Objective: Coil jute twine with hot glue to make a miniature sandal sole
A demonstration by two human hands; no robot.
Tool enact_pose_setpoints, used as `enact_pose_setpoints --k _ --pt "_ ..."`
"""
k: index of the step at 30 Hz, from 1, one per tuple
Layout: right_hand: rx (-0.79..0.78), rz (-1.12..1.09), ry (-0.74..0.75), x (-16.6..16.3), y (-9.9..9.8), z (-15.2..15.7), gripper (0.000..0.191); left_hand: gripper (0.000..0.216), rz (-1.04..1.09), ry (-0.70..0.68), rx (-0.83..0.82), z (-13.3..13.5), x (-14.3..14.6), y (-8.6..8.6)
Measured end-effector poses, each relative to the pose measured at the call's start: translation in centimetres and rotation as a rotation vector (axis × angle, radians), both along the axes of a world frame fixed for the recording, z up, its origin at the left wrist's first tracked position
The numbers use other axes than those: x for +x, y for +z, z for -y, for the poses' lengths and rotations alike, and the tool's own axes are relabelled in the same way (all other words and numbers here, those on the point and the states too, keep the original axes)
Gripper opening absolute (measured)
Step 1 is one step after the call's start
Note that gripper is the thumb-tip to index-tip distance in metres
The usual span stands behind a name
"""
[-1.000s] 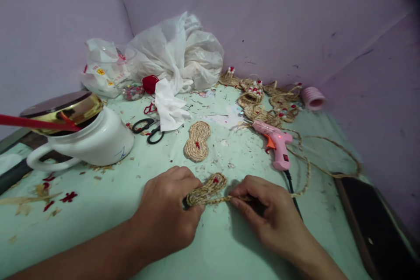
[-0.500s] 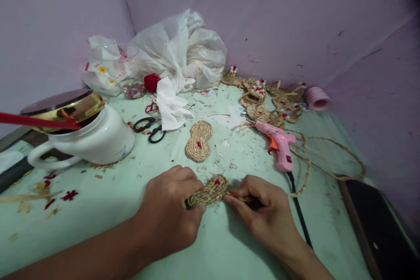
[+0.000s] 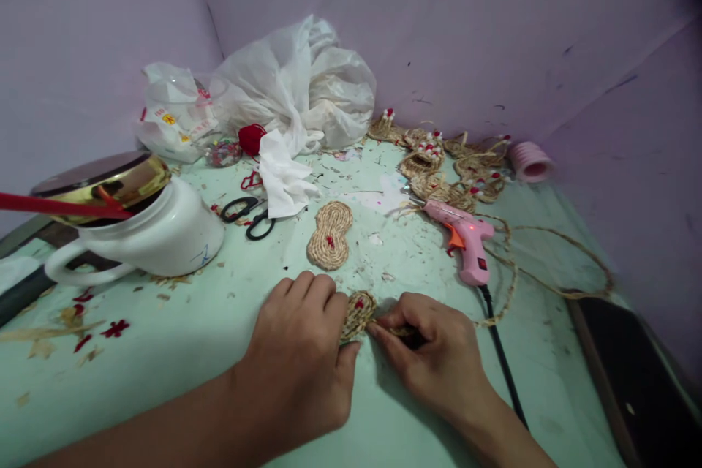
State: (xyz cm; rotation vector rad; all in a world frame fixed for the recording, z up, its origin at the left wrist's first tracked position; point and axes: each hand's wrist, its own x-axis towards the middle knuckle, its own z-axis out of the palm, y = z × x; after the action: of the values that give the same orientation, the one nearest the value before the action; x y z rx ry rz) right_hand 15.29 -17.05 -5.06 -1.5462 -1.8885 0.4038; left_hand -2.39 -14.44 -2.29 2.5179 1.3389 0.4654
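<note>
My left hand (image 3: pixel 307 344) is wrapped over a small coiled piece of braided straw cord (image 3: pixel 358 314) with a red spot near its end. Most of that piece is hidden beneath the hand. My right hand (image 3: pixel 431 340) pinches the cord where it meets the coil's right edge. From behind my right hand the loose braided cord (image 3: pixel 512 285) runs out to the right in a loop. Just beyond my hands, a finished-looking sole-shaped coil (image 3: pixel 330 235) with a red mark lies flat on the table. A pink glue gun (image 3: pixel 461 234) with an orange trigger lies to the right.
Black-handled scissors (image 3: pixel 249 216) and a white cloth (image 3: pixel 282 179) lie behind, left of centre. A white mug (image 3: pixel 159 234) stands at left. Several woven slippers (image 3: pixel 433 168) and a pink roll (image 3: pixel 531 162) sit at the back right. A dark phone-like slab (image 3: pixel 630 380) lies at the right edge.
My left hand has shifted right and forward over the coiled piece, covering more of it. My right hand keeps its pinch at the coil's edge, nearly in place.
</note>
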Motion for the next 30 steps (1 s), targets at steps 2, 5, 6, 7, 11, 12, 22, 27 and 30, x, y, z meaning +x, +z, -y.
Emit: enact_pose_setpoints --k 2,5,6,7,11,12,22,27,30 --pt "-0.003 -0.005 -0.001 -0.1 -0.1 0.0 0.019 0.015 -0.03 -0.018 0.038 -0.1 0.4 -0.1" --pt "-0.012 -0.017 -0.006 0.0 0.1 -0.1 0.018 0.014 -0.082 -0.01 0.08 -0.3 1.0 -0.3" --pt "-0.025 -0.022 -0.003 0.1 0.3 -0.1 0.018 0.014 -0.094 0.004 0.087 -0.3 1.1 -0.3" --pt "-0.045 -0.028 0.008 0.2 0.4 -0.1 0.017 0.014 -0.102 0.017 0.091 -0.3 1.2 -0.3" --pt "-0.13 -0.09 0.069 0.9 1.1 -0.1 0.006 0.015 -0.104 0.016 0.066 -0.2 1.1 -0.3" --pt "-0.134 -0.092 0.071 1.1 1.2 -0.1 0.005 0.015 -0.098 0.014 0.063 -0.2 1.0 -0.4" --pt "-0.003 -0.067 0.098 1.7 0.6 -0.9 0.009 0.013 0.008 -0.033 0.084 -0.5 0.8 -0.9" --pt "0.026 -0.067 0.107 2.0 0.4 -1.2 0.007 0.014 0.051 -0.068 0.119 -0.7 0.8 -1.0" --pt "0.08 -0.075 0.108 2.2 0.4 -1.4 0.011 0.014 0.072 -0.07 0.132 -0.6 0.7 -1.1"
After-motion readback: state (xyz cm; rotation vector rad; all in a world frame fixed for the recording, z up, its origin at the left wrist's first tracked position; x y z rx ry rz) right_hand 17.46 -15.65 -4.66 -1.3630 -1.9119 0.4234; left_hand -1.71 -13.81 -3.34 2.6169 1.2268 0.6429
